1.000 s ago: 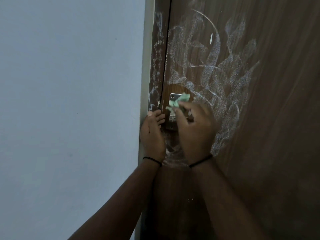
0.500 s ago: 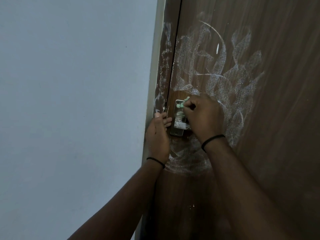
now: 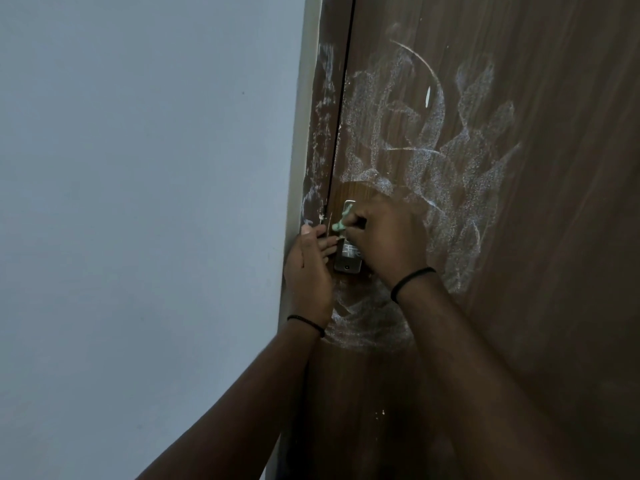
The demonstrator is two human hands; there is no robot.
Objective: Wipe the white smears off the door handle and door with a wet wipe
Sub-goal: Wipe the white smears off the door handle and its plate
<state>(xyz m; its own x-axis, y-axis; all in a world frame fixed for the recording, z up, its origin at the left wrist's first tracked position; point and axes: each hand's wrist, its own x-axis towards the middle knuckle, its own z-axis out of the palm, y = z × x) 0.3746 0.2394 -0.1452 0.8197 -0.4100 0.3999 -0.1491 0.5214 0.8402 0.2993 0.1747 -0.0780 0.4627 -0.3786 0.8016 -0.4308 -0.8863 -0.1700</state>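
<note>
Where the pale wall [image 3: 138,202] fills the left half of the frame, nothing else is seen until the light door frame [image 3: 299,150] runs down at centre. Just right of it, a narrow brown strip [image 3: 323,133] dusted with white smears [image 3: 433,143] is separated from the door [image 3: 554,237] by a dark vertical gap. At centre, the left hand [image 3: 308,271] is laid against this edge, its fingers stretched fairly straight toward the metal plate [image 3: 347,263] and touching its left side; nothing is held by it. A thin black band [image 3: 304,320] is worn at that wrist. Just right, a crumpled pale green wipe [image 3: 341,221] is pinched in the curled fingers of the right hand [image 3: 388,240] and pressed on the upper part of the plate. The handle itself is hidden behind this hand. Broad smears are spread across the door above, right of and below the hands, while a small patch around the plate is seen bare brown.
</note>
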